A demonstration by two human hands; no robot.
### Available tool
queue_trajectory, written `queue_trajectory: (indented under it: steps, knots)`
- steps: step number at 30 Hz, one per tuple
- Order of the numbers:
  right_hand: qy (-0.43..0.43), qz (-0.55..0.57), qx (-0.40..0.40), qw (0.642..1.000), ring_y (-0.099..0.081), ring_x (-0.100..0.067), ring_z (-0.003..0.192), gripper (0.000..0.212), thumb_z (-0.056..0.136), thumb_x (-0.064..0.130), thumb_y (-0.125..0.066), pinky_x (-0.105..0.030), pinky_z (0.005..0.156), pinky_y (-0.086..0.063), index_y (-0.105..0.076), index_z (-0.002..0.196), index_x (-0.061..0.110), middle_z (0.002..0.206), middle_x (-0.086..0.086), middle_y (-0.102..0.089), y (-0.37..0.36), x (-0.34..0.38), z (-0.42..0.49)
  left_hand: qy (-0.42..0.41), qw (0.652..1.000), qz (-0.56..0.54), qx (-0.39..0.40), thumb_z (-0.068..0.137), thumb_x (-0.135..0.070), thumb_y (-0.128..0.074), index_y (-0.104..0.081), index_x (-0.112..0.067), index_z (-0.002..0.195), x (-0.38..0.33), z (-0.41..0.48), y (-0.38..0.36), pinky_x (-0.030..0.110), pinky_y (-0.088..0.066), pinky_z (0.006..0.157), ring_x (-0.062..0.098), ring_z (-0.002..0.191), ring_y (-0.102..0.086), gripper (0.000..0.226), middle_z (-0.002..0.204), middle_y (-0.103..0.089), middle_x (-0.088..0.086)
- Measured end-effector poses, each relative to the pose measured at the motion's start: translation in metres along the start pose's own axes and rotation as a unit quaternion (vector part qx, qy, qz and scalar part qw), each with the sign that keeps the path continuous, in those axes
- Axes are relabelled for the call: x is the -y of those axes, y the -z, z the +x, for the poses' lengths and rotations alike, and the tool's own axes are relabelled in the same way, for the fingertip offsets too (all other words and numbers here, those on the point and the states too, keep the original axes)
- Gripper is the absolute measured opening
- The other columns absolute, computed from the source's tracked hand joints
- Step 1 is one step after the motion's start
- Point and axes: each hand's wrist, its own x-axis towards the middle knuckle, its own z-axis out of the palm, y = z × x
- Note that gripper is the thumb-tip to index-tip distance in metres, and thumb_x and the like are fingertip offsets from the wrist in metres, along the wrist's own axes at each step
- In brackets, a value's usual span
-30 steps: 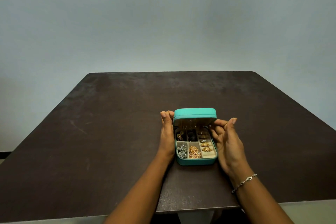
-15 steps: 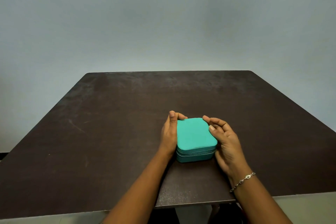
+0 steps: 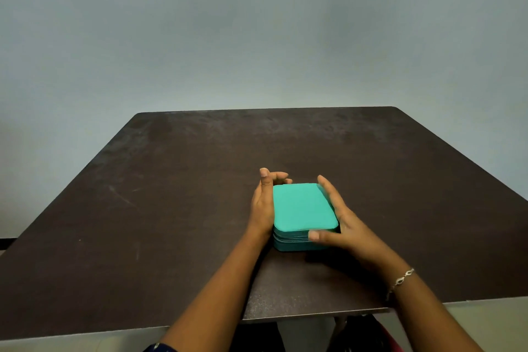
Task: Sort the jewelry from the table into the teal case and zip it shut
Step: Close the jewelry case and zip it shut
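The left grip (image 3: 264,203) curled round the far corner of the rectangular teal case (image 3: 303,208); the right grip (image 3: 343,223) lay spread, thumb on its near seam.

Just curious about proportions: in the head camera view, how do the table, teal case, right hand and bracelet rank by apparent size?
1. The table, by far the largest.
2. The teal case and the right hand look about alike. The hand is nearer the camera, so I leave them unranked.
3. The bracelet, the smallest.
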Motion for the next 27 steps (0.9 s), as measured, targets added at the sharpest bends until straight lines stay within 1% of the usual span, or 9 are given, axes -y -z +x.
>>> queue_trajectory:
  steps: [2,4,9,14,16,19,21,24,27]
  knots:
    - [-0.008,-0.075,0.045,0.996,-0.03,0.01,0.123,0.114,0.062,0.027,-0.082,-0.004,0.091,-0.033,0.001,0.136,0.051,0.138,0.03,-0.017,0.009,0.0,-0.001,0.006,1.0,-0.001,0.004,0.085,-0.056,-0.022,-0.057,-0.007,0.099,0.0,-0.001,0.0,0.032,-0.051,0.075,0.02,0.082,-0.061,0.062,0.094,-0.063,0.008]
    - [-0.003,-0.121,0.044,0.992,-0.018,0.0,0.132,0.116,0.066,0.018,-0.082,-0.014,0.102,-0.025,0.005,0.135,0.052,0.145,0.023,-0.007,0.01,0.0,-0.001,0.008,1.0,0.001,0.009,0.081,-0.059,-0.023,-0.058,-0.008,0.098,0.0,0.0,0.0,0.032,-0.051,0.074,0.019,0.082,-0.061,0.064,0.094,-0.063,0.008]
    - [0.009,-0.162,-0.003,0.987,-0.007,-0.008,0.141,0.115,0.07,0.018,-0.078,-0.023,0.111,-0.017,0.012,0.138,0.039,0.155,0.012,0.003,0.004,-0.006,0.0,0.019,1.0,-0.015,-0.003,0.086,-0.056,-0.021,-0.059,-0.011,0.096,0.002,0.0,-0.001,0.03,-0.052,0.074,0.017,0.081,-0.062,0.06,0.094,-0.063,0.007]
    - [0.008,-0.161,-0.015,0.987,-0.011,-0.008,0.141,0.118,0.07,0.021,-0.078,-0.021,0.109,-0.019,0.016,0.14,0.036,0.155,0.011,0.003,0.0,-0.009,-0.001,0.045,0.997,-0.058,0.01,0.074,-0.065,-0.027,-0.058,-0.01,0.096,0.0,0.0,0.0,0.044,-0.049,0.085,0.023,0.085,-0.06,0.067,0.094,-0.063,0.007]
    - [0.011,-0.16,-0.021,0.987,-0.01,-0.007,0.141,0.117,0.068,0.02,-0.079,-0.023,0.11,-0.019,0.011,0.141,0.037,0.155,0.012,0.002,0.0,-0.008,-0.001,0.052,0.997,-0.061,0.018,0.075,-0.064,-0.027,-0.058,-0.009,0.098,-0.002,0.0,0.001,0.042,-0.049,0.085,0.022,0.085,-0.06,0.067,0.095,-0.062,0.008]
    - [0.014,-0.164,-0.036,0.986,-0.013,0.0,0.135,0.115,0.067,0.016,-0.08,-0.012,0.103,-0.019,0.003,0.144,0.033,0.151,0.016,-0.002,0.0,-0.007,0.0,0.061,0.997,-0.049,0.025,0.083,-0.06,-0.025,-0.059,-0.009,0.1,-0.003,0.004,0.004,0.039,-0.05,0.085,0.021,0.086,-0.061,0.063,0.097,-0.064,0.009]
    - [0.015,-0.171,-0.039,0.984,-0.014,0.003,0.132,0.114,0.067,0.015,-0.08,-0.005,0.098,-0.018,0.001,0.144,0.033,0.148,0.02,-0.003,0.001,-0.008,0.0,0.057,0.998,-0.012,0.026,0.093,-0.048,-0.027,-0.059,-0.01,0.102,-0.005,0.01,0.012,0.035,-0.051,0.084,0.02,0.088,-0.063,0.052,0.099,-0.066,0.01]
    - [0.01,-0.168,-0.039,0.985,-0.014,0.005,0.13,0.113,0.067,0.015,-0.08,0.009,0.087,-0.019,0.001,0.144,0.035,0.145,0.025,-0.003,0.001,-0.01,0.0,0.023,0.994,0.085,0.07,0.099,-0.012,-0.035,-0.059,-0.009,0.103,-0.005,0.024,0.03,0.038,-0.048,0.089,0.021,0.094,-0.062,0.025,0.1,-0.066,0.012]
    - [0.011,-0.164,-0.04,0.986,-0.016,0.005,0.129,0.112,0.067,0.014,-0.08,0.01,0.085,-0.021,0.001,0.142,0.038,0.143,0.027,-0.004,0.002,-0.012,0.0,0.017,0.964,0.21,0.163,0.088,0.015,-0.038,-0.065,-0.008,0.106,-0.006,0.036,0.041,0.033,-0.044,0.099,0.013,0.114,-0.054,0.04,0.109,-0.066,0.007]
